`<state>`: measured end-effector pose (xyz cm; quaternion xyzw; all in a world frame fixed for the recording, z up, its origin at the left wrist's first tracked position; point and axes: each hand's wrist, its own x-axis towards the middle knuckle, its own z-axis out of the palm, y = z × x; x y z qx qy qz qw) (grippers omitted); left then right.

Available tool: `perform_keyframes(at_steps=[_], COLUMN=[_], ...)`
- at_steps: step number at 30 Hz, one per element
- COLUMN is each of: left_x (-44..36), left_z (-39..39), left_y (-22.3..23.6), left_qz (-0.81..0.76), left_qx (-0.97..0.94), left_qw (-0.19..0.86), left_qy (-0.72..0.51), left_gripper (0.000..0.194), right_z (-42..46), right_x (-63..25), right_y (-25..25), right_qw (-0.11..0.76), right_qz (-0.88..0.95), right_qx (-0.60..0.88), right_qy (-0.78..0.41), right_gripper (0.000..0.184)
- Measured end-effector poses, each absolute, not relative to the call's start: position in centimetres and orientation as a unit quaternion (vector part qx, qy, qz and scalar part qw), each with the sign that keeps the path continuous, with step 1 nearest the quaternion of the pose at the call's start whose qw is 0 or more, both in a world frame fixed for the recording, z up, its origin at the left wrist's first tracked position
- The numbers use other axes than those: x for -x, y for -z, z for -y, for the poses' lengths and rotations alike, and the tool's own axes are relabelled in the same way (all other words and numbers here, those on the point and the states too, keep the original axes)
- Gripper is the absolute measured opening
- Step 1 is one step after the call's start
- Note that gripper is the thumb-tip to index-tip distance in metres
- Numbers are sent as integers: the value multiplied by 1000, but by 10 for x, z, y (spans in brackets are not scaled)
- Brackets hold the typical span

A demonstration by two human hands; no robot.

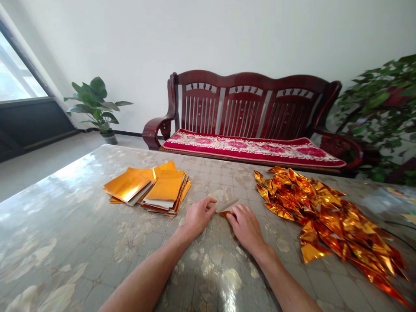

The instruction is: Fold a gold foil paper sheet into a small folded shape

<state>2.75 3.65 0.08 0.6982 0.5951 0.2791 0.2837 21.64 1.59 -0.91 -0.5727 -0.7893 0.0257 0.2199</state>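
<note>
A sheet of gold foil paper [226,204] lies on the table between my hands, its dull greyish back facing up. Along its near edge a narrow strip is turned over and shows the orange foil side. My left hand [199,216] has its fingers curled closed at the sheet's left corner. Thumb and fingers of my right hand [246,225] pinch the near right part of the strip. To the left sit loose stacks of flat gold foil sheets [165,185]. On the right is a heap of folded gold foil pieces [312,203], pointed at their ends.
The table [107,251] has a shiny, flower-patterned cover. A clear plastic bag [386,200] and a dark cable [401,236] are at the right edge. Behind stands a wooden bench [247,108] with a red floral cushion [240,145]. Potted plants [97,106] flank it.
</note>
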Motion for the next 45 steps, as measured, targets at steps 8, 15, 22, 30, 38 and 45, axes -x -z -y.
perform_keyframes(at_steps=[8, 15, 22, 30, 38, 45], left_x=[-28, -31, -35, -38, -40, -44], left_z=[-35, -34, -33, -34, -32, -33], left_y=[0, 3, 4, 7, 5, 11], left_qz=[-580, -568, -582, -571, -540, -487], left_qx=[-716, -705, -695, -693, -699, -691], left_qw=[278, 320, 310, 329, 349, 400], left_qy=[-271, -280, -286, -294, -312, -354], left_gripper=[36, 46, 38, 41, 35, 41], right_z=[-19, -20, -20, -20, -21, -20], right_x=[-218, -219, -219, -220, -222, -226], right_y=[12, 13, 13, 14, 17, 13], right_qw=[215, 237, 244, 250, 293, 461], right_qz=[781, 780, 776, 780, 762, 617], right_qx=[585, 577, 577, 569, 565, 539], right_qy=[-40, -55, -65, -67, -122, -341], right_gripper=[21, 21, 22, 22, 21, 29])
